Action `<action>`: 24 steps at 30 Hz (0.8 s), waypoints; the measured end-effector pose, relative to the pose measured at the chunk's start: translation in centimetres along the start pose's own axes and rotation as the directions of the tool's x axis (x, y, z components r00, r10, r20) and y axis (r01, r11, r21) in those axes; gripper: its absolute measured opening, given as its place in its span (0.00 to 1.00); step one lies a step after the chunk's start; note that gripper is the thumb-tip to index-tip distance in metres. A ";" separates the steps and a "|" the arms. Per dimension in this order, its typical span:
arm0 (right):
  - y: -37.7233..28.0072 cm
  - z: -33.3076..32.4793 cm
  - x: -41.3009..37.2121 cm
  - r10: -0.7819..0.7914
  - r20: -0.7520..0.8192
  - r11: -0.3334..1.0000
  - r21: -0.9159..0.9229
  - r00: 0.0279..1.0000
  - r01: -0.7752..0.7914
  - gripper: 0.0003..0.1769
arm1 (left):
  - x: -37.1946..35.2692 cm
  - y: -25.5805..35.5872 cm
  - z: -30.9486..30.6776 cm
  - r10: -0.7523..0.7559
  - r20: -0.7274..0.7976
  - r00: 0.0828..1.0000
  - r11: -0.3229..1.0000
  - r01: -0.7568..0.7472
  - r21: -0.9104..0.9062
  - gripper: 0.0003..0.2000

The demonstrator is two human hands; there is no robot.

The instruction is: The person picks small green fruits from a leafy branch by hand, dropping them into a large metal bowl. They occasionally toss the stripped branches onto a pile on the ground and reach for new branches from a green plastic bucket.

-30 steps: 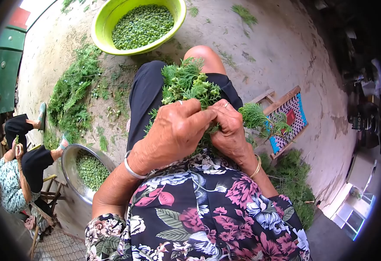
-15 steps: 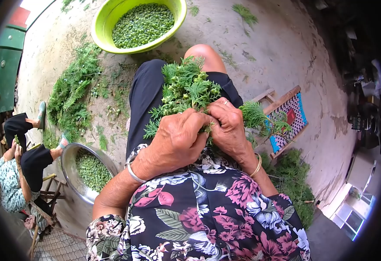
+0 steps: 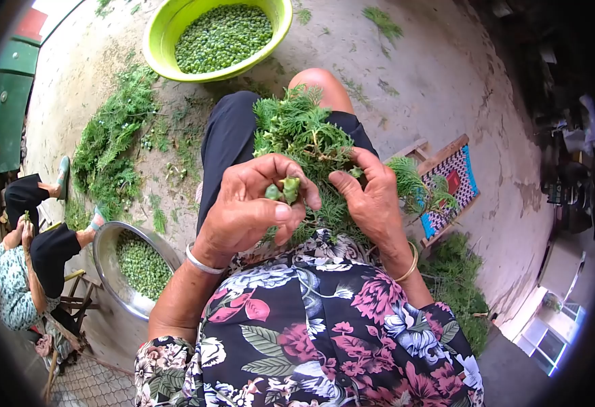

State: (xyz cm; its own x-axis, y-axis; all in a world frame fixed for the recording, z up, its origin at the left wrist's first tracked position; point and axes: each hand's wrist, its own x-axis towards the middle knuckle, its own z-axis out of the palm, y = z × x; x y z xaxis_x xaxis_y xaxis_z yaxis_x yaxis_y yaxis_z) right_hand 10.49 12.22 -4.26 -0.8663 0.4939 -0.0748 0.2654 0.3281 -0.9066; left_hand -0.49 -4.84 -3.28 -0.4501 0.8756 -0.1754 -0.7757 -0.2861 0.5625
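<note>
A bunch of feathery green sprigs (image 3: 304, 139) lies on my lap over black shorts. My left hand (image 3: 253, 207) is curled around a few small green cones (image 3: 282, 190), pinched between thumb and fingers just above the bunch. My right hand (image 3: 372, 197) rests on the right side of the sprigs, its fingers spread and its thumb pressing into the greenery. A silver bangle sits on my left wrist and a gold one on my right.
A lime green basin (image 3: 212, 37) full of green cones stands on the concrete ahead. A metal bowl (image 3: 134, 264) with more cones is at my left. Stripped sprigs (image 3: 114, 142) litter the ground. Another person (image 3: 19, 271) sits at far left. A patterned stool (image 3: 447, 183) stands right.
My hands were clasped together on the bunch. They have parted: the left hand pulled back holding picked green cones, and the right hand opened onto the sprigs.
</note>
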 end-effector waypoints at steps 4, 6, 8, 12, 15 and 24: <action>-0.6 -1.1 -0.8 0.095 -0.003 0.995 0.006 0.995 -0.095 0.17 | 0.4 -0.7 0.0 -0.083 -0.052 0.995 0.950 0.095 0.297 0.09; -1.3 -2.0 -1.1 0.141 0.091 0.986 0.074 0.986 -0.148 0.18 | 0.8 -0.9 0.0 -0.093 -0.091 0.992 0.782 0.129 0.610 0.04; -0.9 -2.0 -1.4 0.130 0.097 0.977 0.155 0.987 -0.144 0.20 | 1.1 -2.0 0.3 0.010 -0.107 0.994 0.711 0.068 0.700 0.04; 0.3 -1.6 -1.6 0.075 0.060 0.960 0.267 0.995 -0.089 0.24 | 1.7 -3.5 0.6 0.311 0.023 0.950 0.372 -0.144 0.917 0.10; 0.0 -1.4 -1.6 0.126 0.026 0.952 0.278 0.992 -0.128 0.24 | 2.5 -4.4 0.6 0.430 0.158 0.889 0.227 -0.276 0.934 0.13; 0.1 -1.4 -2.0 -0.159 -0.021 0.985 0.058 0.987 0.159 0.12 | 1.9 -2.9 0.5 0.116 -0.085 0.990 0.793 -0.041 0.608 0.13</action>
State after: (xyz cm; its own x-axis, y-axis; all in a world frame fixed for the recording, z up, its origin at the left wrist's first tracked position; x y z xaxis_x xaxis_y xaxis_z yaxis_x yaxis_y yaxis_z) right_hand 12.80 12.39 -3.65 -0.8884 0.4524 0.0785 0.0988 0.3554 -0.9295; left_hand 1.12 -2.21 -4.86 -0.5733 0.8001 -0.1766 -0.3276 -0.0263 0.9444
